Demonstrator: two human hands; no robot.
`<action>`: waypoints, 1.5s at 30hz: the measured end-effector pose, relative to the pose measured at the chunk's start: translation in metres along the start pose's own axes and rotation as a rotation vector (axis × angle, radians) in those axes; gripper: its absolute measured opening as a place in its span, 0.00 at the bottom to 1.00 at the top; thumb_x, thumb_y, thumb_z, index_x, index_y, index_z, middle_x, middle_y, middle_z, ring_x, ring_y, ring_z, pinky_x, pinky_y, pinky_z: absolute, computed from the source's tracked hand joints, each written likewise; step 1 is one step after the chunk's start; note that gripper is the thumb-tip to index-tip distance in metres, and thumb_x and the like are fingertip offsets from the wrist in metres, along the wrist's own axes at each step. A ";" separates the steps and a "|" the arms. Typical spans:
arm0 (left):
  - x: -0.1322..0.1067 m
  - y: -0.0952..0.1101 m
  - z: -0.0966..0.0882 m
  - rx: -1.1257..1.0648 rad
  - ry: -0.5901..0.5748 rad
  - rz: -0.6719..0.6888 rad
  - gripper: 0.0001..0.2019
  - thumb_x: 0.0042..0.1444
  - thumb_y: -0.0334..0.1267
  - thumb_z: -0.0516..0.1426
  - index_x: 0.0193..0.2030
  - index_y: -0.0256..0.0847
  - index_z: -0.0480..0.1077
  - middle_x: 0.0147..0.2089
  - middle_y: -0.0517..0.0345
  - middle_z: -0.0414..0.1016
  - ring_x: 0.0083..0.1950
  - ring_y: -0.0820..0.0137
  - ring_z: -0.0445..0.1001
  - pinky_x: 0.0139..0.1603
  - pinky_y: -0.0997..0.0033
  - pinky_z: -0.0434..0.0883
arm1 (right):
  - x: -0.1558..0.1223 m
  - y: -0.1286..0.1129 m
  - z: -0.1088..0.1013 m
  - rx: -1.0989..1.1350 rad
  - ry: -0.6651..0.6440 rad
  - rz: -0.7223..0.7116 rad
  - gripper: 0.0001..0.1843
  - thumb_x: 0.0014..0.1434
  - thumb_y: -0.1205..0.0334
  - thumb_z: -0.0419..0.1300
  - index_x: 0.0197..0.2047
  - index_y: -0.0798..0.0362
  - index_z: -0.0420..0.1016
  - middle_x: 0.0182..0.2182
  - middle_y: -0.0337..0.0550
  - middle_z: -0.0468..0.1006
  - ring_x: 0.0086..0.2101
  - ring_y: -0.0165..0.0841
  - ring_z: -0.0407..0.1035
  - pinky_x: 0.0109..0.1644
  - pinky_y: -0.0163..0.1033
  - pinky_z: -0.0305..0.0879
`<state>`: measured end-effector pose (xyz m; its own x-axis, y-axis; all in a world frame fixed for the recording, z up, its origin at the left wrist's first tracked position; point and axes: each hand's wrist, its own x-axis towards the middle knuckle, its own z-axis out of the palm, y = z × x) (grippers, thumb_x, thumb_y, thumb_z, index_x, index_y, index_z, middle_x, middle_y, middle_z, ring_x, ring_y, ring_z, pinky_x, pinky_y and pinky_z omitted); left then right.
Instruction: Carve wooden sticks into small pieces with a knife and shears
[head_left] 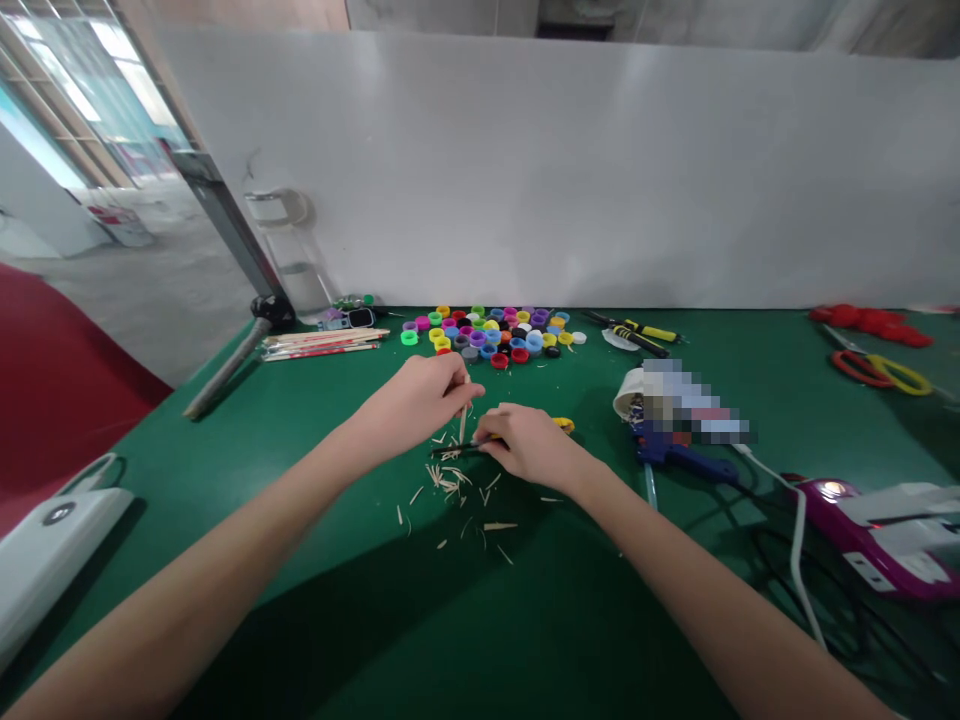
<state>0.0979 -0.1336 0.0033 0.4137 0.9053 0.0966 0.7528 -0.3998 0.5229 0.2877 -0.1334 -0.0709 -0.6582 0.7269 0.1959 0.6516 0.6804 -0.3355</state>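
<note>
My left hand [431, 388] pinches a thin wooden stick [463, 424], which points down toward the table. Closed around a yellow-handled knife, my right hand [529, 442] is just right of the stick. The knife's dark blade [453, 449] reaches left, close to the stick's lower end; whether they touch I cannot tell. Most of its handle [564, 425] is hidden by my fingers. Pale wood shavings [450, 482] lie scattered on the green table [360, 600] below both hands.
Colourful bottle caps [499, 335] cover the back middle. Wooden chopsticks [322, 343] and a hammer [240, 360] lie left. At right are pliers [637, 337], a blue glue gun [682, 458], scissors [881, 370] and a purple power strip [862, 530] with cables. A white board [570, 170] stands behind.
</note>
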 end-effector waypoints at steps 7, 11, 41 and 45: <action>0.000 0.000 -0.001 0.056 0.008 0.018 0.13 0.59 0.46 0.48 0.30 0.41 0.63 0.27 0.59 0.73 0.25 0.74 0.66 0.23 0.72 0.58 | -0.002 0.001 0.002 0.007 -0.004 -0.020 0.05 0.56 0.69 0.54 0.35 0.51 0.69 0.33 0.41 0.74 0.36 0.33 0.66 0.32 0.36 0.55; 0.001 -0.003 -0.002 0.027 0.019 0.003 0.12 0.59 0.45 0.49 0.30 0.41 0.64 0.28 0.58 0.74 0.27 0.74 0.69 0.25 0.72 0.60 | -0.004 0.002 0.000 -0.008 0.036 -0.031 0.05 0.58 0.67 0.54 0.37 0.51 0.70 0.34 0.41 0.74 0.37 0.33 0.65 0.33 0.36 0.56; 0.002 -0.002 0.001 0.025 0.021 0.025 0.12 0.60 0.44 0.48 0.31 0.41 0.63 0.29 0.57 0.74 0.27 0.73 0.69 0.25 0.71 0.61 | -0.001 0.002 0.002 0.003 0.005 -0.017 0.04 0.56 0.69 0.55 0.34 0.51 0.70 0.32 0.41 0.75 0.34 0.32 0.65 0.32 0.36 0.55; 0.002 -0.004 0.000 0.009 0.023 0.022 0.11 0.60 0.43 0.48 0.30 0.41 0.64 0.29 0.57 0.75 0.27 0.73 0.70 0.26 0.72 0.62 | -0.004 0.003 0.001 -0.018 0.025 -0.046 0.05 0.58 0.68 0.54 0.36 0.51 0.70 0.34 0.41 0.75 0.36 0.33 0.65 0.33 0.36 0.57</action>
<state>0.0954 -0.1299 0.0013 0.4183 0.8994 0.1272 0.7486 -0.4206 0.5125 0.2917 -0.1344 -0.0735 -0.6784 0.6966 0.2335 0.6275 0.7147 -0.3089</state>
